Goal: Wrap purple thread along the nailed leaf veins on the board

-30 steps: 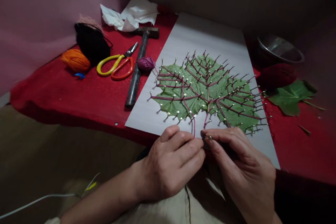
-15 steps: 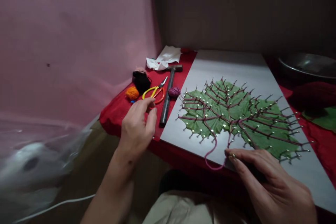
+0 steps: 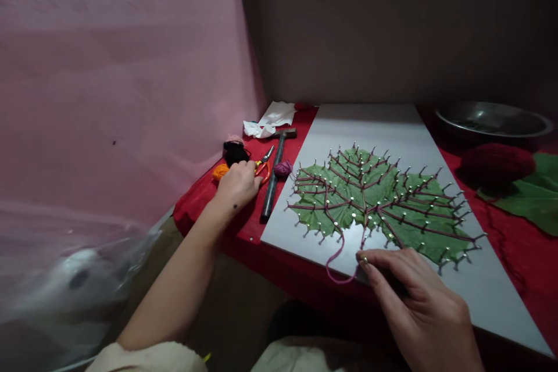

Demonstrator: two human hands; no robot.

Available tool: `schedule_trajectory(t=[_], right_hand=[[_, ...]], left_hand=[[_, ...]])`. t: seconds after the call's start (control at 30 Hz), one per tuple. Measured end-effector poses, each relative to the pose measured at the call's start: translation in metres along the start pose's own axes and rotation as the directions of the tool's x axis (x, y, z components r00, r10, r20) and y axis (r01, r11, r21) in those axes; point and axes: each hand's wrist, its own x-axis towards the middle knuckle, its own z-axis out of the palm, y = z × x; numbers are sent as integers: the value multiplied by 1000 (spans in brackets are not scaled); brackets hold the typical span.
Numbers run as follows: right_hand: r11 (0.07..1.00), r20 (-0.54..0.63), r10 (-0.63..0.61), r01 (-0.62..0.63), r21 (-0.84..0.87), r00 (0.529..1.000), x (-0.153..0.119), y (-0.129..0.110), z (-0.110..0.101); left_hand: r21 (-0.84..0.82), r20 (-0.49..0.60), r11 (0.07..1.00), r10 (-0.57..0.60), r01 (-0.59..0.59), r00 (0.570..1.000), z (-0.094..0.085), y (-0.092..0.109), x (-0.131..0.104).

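Observation:
A green leaf lies on a pale board, with many nails standing in it and dark purple yarn strung between them. My right hand pinches the purple yarn at the board's near edge; a loop of it hangs to the left of the fingertips. My left hand is over the handles of the scissors, fingers curled down and closed. It covers part of the handles, so its exact hold is hidden. The scissors' blades point away.
On the red cloth are an orange yarn ball, a black one, a purple one, a hammer and white tissue. Rightward are a metal bowl, dark red yarn and another leaf.
My left hand has reached forward and come down onto the scissors' handles. My right hand still pinches the yarn. The view has shifted, bringing more of the bowl and second leaf into sight.

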Motion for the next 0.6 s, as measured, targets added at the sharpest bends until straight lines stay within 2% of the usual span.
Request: schedule_trajectory(t=[0.13,0.2,0.43,0.53,0.6], right_hand=[[1000,-37,-3,4,9,999,3,-3,2],[1000,-56,-5,6,12,998,5,-5,3],[999,-68,15,-13,29,998,7,-8,4],[999,-77,32,-29,45,997,7,-9,4],[997,-74,51,-46,57,996,7,-10,5]], left_hand=[[-28,-22,999,18,-19,1000,0,6,8],[-57,1,998,32,-32,999,1,11,22],[-146,80,987,84,-71,993,20,26,109],[-203,31,973,119,-111,992,33,30,128],[-269,-76,944,174,-188,982,38,29,133]])
